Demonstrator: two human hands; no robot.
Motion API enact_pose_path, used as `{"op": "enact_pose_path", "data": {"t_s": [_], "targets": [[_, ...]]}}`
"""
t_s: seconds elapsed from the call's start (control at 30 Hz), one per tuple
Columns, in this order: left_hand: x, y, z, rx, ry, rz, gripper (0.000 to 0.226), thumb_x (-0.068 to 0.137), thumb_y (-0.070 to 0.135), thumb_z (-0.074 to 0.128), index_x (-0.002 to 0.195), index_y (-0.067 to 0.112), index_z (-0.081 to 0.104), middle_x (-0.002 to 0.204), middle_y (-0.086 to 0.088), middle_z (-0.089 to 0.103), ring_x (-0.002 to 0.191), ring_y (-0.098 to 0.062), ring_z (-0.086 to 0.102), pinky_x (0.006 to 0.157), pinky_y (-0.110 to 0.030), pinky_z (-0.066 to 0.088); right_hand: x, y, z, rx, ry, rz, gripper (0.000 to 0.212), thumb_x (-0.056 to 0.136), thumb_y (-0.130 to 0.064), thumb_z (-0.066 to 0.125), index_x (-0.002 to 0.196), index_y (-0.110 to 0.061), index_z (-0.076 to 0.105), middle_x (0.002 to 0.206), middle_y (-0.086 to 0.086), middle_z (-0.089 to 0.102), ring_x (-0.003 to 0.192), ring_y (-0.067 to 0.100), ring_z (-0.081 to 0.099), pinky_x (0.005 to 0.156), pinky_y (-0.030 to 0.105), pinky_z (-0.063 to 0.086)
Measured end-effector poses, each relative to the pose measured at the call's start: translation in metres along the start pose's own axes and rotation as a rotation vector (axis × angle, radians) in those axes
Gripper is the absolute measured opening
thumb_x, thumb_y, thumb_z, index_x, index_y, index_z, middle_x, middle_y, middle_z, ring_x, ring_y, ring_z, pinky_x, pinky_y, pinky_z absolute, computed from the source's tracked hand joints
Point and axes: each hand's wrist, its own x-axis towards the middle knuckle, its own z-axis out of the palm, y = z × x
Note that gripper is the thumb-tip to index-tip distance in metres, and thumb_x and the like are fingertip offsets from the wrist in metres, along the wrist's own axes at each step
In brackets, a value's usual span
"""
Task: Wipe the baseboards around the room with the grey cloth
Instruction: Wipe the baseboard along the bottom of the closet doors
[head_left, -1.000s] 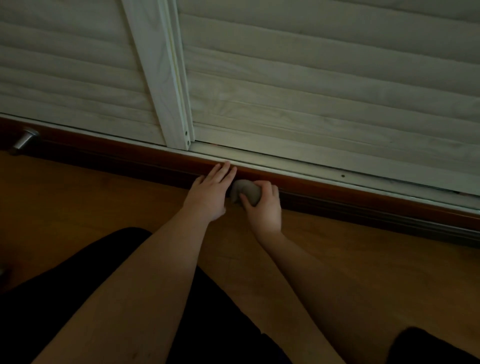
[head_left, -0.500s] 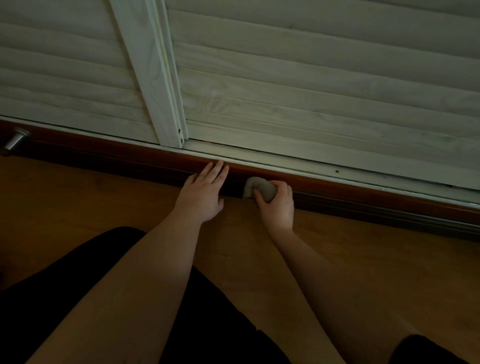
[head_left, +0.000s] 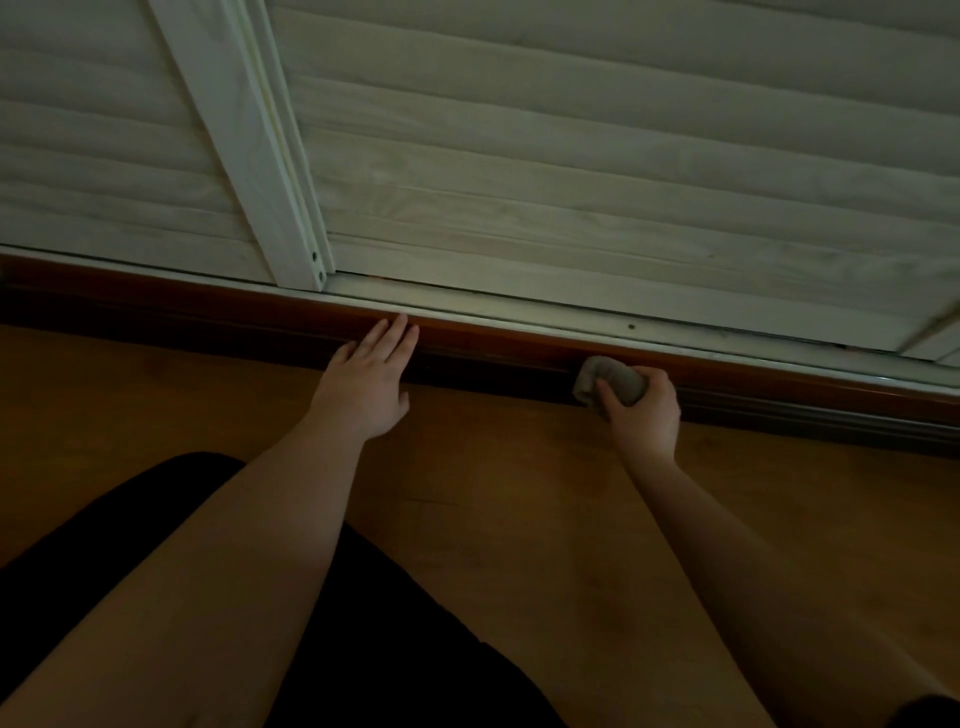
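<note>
Right hand (head_left: 644, 410) grips the bunched grey cloth (head_left: 610, 382), pressed against the reddish-brown baseboard (head_left: 498, 345). Baseboard's long axis runs left to right, dropping slightly rightward, under white louvred sliding doors (head_left: 571, 156). Left hand (head_left: 366, 384) flat, fingers straight, fingertips touching the baseboard, holding nothing. Wooden floor (head_left: 493, 493) below. No writing legible.

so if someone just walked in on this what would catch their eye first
Probably the two bare arms reaching to the dark reddish baseboard. The right hand grips a bunched grey cloth against it, right of centre, while the left hand rests flat with fingertips on its top edge. Above them, pale slatted panels fill the upper half.
</note>
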Motion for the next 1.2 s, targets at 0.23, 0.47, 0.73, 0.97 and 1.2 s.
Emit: {"op": "enact_pose_path", "data": {"t_s": [0.23, 0.47, 0.73, 0.97, 1.2], "targets": [[-0.003, 0.003, -0.002, 0.019, -0.021, -0.004, 0.083, 0.102, 0.039, 0.045, 0.158, 0.024, -0.015, 0.163, 0.004, -0.025, 0.152, -0.015, -0.016, 0.124, -0.042, 0.007, 0.007, 0.027, -0.041, -0.082, 0.066, 0.017, 0.043, 0.090, -0.025, 0.068, 0.127, -0.013, 0.049, 0.125, 0.005, 0.049, 0.105, 0.012, 0.049, 0.090, 0.028, 0.043], [-0.005, 0.004, -0.003, 0.037, -0.012, -0.009, 0.083, 0.102, 0.039, 0.046, 0.158, 0.024, -0.015, 0.165, 0.003, -0.022, 0.152, -0.015, -0.015, 0.124, -0.042, 0.006, 0.002, 0.042, -0.047, -0.139, 0.038, -0.079, 0.046, 0.089, -0.023, 0.070, 0.129, -0.015, 0.049, 0.126, 0.003, 0.047, 0.112, 0.015, 0.049, 0.094, 0.028, 0.043], [-0.012, 0.010, -0.006, 0.075, 0.001, 0.016, 0.082, 0.103, 0.038, 0.045, 0.158, 0.024, -0.013, 0.165, 0.003, -0.019, 0.152, -0.014, -0.015, 0.124, -0.041, 0.005, -0.019, 0.053, -0.035, -0.150, -0.143, -0.169, 0.059, 0.088, -0.020, 0.072, 0.141, -0.023, 0.048, 0.123, -0.008, 0.037, 0.111, 0.006, 0.042, 0.089, 0.014, 0.037], [-0.016, 0.013, -0.007, 0.105, -0.020, 0.093, 0.081, 0.102, 0.035, 0.046, 0.158, 0.026, -0.012, 0.165, 0.005, -0.019, 0.151, -0.011, -0.017, 0.124, -0.038, 0.003, -0.031, 0.070, -0.032, -0.123, -0.222, -0.143, 0.055, 0.084, -0.012, 0.073, 0.135, -0.019, 0.053, 0.129, 0.003, 0.045, 0.112, 0.011, 0.047, 0.095, 0.024, 0.040], [-0.019, 0.028, -0.007, 0.191, -0.045, 0.174, 0.079, 0.103, 0.039, 0.044, 0.158, 0.027, -0.012, 0.165, 0.005, -0.017, 0.151, -0.011, -0.016, 0.124, -0.038, 0.001, -0.041, 0.099, -0.056, -0.095, -0.141, -0.030, 0.055, 0.085, -0.009, 0.071, 0.136, -0.017, 0.051, 0.132, 0.006, 0.044, 0.117, 0.022, 0.050, 0.094, 0.023, 0.037]]}}
